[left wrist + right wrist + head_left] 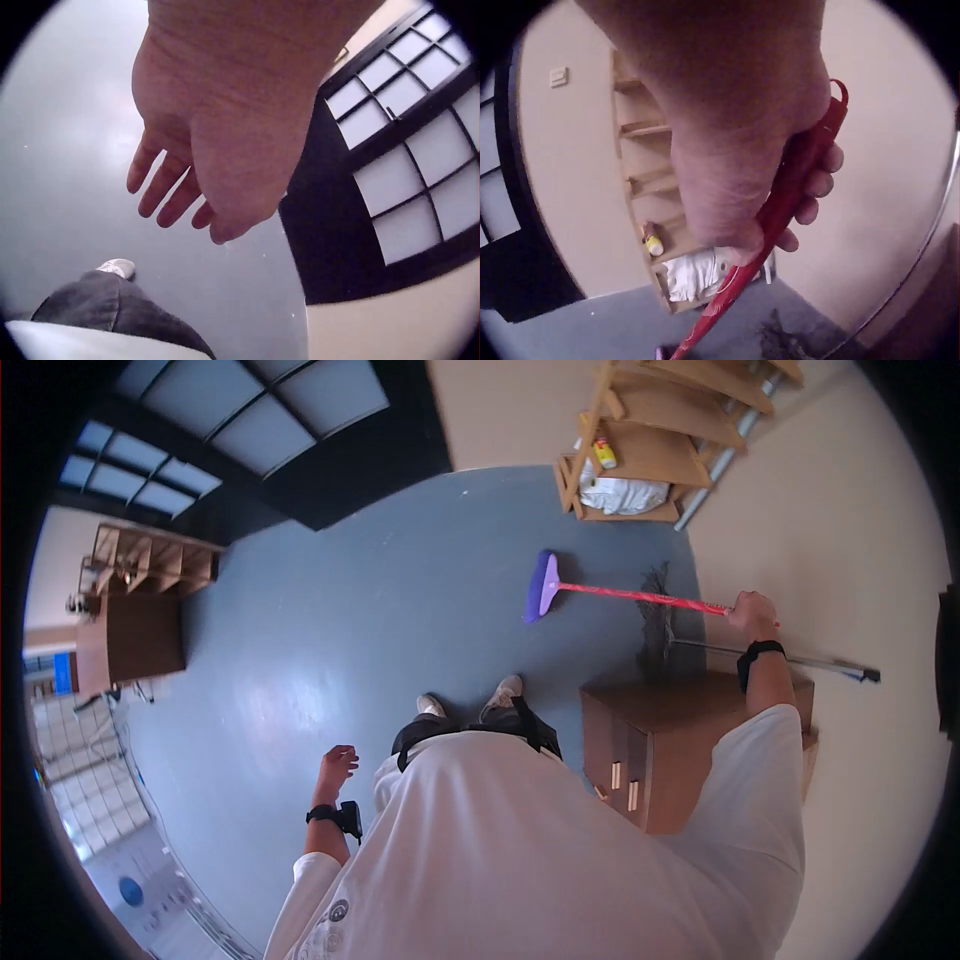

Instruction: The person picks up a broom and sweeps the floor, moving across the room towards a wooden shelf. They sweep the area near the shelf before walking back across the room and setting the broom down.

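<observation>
My right hand (755, 614) grips the top end of a red broom handle (640, 596); the purple broom head (544, 587) is down at the grey floor. In the right wrist view the fingers of my right hand (742, 187) curl round the red handle (791, 180), whose hanging loop shows at the top. My left hand (338, 768) hangs beside my body, holding nothing. From the left wrist view, the left hand (217, 127) has its fingers spread and loosely extended above the floor.
A brown cabinet (620, 720) stands right of my feet. Beside it a dark mop-like head (655, 625) with a grey pole (820, 663) leans near the wall. Wooden shelves (660, 455) hold a yellow bottle and white bag. A brown desk (145, 635) is far left; black-framed doors are beyond.
</observation>
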